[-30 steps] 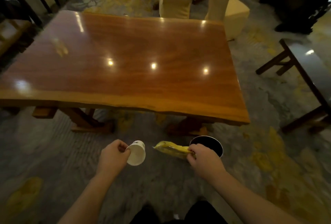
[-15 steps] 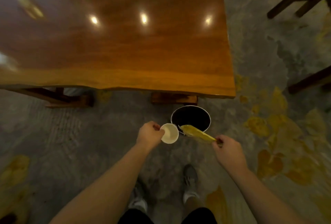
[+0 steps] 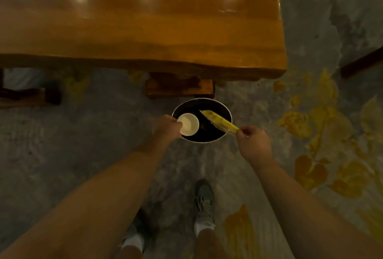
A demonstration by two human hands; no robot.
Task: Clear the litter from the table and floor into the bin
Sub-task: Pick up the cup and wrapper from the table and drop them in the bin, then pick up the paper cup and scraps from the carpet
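Seen from the head camera looking straight down, both hands are held out over a round bin point(image 3: 202, 103) with a dark interior and a metal rim, which stands on the patterned grey and yellow carpet point(image 3: 310, 134) just in front of the near edge of the wooden desk point(image 3: 145, 30), close to its near right corner and right beside one of the desk's wooden feet point(image 3: 179, 88). The left hand point(image 3: 166, 127) is closed on a white paper cup point(image 3: 188, 124), pinching its rim on the left side; the cup's open mouth faces up toward the camera and it sits over the left part of the bin's opening. The right hand point(image 3: 253, 141) is clamped by thumb and fingertips on the near end of a flat yellow wrapper point(image 3: 218, 122), which slants up and to the left, so that its far end lies over the middle of the bin's opening. The cup and the wrapper are near each other but apart. Below the forearms, two grey sneakers point(image 3: 204, 198) with white socks stand on the carpet. A dark piece of furniture point(image 3: 362, 62) shows at the right edge.
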